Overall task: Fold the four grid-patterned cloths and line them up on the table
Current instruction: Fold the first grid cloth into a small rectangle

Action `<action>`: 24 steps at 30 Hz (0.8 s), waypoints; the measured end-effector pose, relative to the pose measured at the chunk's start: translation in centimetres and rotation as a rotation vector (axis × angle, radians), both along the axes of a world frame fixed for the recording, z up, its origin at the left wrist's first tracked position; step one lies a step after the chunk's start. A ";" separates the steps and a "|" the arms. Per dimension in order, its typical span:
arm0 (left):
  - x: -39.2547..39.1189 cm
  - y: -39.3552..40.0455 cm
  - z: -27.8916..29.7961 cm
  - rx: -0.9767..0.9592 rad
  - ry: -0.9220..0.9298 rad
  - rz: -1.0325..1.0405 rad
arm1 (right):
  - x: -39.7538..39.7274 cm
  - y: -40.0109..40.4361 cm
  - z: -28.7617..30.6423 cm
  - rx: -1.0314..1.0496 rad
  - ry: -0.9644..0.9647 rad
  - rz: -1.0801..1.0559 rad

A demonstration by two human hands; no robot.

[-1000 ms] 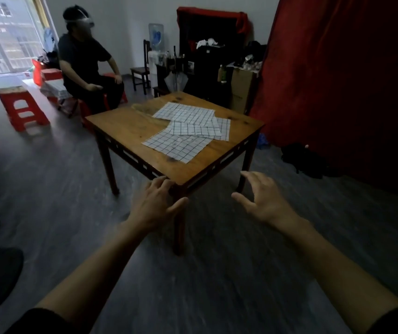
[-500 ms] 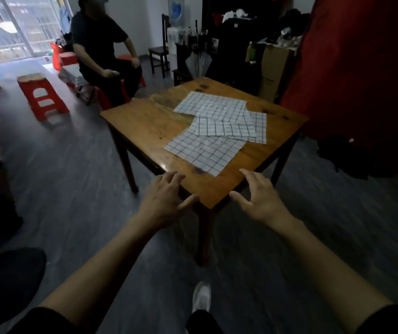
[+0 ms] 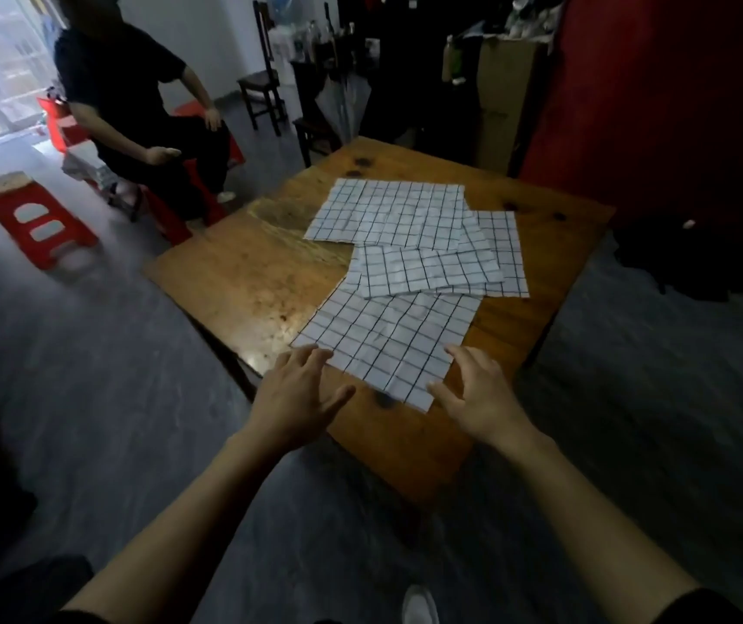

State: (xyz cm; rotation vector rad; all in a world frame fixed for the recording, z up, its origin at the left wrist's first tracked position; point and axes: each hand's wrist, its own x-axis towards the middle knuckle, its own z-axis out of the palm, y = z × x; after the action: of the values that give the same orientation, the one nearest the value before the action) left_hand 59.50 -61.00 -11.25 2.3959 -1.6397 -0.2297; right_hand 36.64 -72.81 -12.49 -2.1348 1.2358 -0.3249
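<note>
From the head view, nothing is folded yet. Four grid cloths lie flat and unfolded on the table (image 3: 243,281), overlapping loosely toward its right half. The near cloth (image 3: 387,342) lies closest to the person, its far edge tucked under the middle cloth (image 3: 428,270). Past that is the far cloth (image 3: 387,213), and the right cloth (image 3: 502,249) shows from under the others on the right side (only part of it is visible).

The left hand (image 3: 295,398) reaches in with fingers spread and nearly straight; its fingertips (image 3: 311,353) lie at the near cloth's left corner, touching it or just short of it, and it has hold of nothing. The right hand (image 3: 480,396) is also open with fingers spread, hovering at the same cloth's near right edge, its thumb close to the near corner; whether it touches the cloth I cannot tell.

By my reading the task is at its very start: the first grasp is not yet made, all four folds remain, and so does the lining up. A seated person (image 3: 135,114) and a red stool (image 3: 38,218) are beyond the table on the left.
</note>
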 end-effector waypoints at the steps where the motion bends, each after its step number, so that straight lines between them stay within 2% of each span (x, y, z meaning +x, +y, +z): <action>1: 0.6 -1.2 -0.4 0.009 0.002 -0.022 | 0.4 -0.7 -0.3 0.014 0.005 -0.013; 6: 4.2 -7.7 -2.9 0.046 0.028 -0.150 | 2.6 -3.7 -2.7 0.042 0.049 -0.124; 14: 11.9 -16.5 -8.8 0.124 0.104 -0.480 | 9.0 -5.8 -5.3 0.115 0.141 -0.392; 20: 17.0 -19.4 -11.3 0.145 0.155 -0.699 | 14.9 -4.7 -5.5 0.180 0.219 -0.554; 24: 18.6 -20.4 -12.3 0.100 0.236 -0.760 | 16.5 -3.6 -6.5 0.170 0.237 -0.657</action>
State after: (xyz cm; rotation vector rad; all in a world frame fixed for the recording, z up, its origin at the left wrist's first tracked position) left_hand 78.06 -81.44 -23.55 1.6013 -2.3649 -0.6960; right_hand 53.14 -76.42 -18.95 -1.6060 2.0148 -0.2309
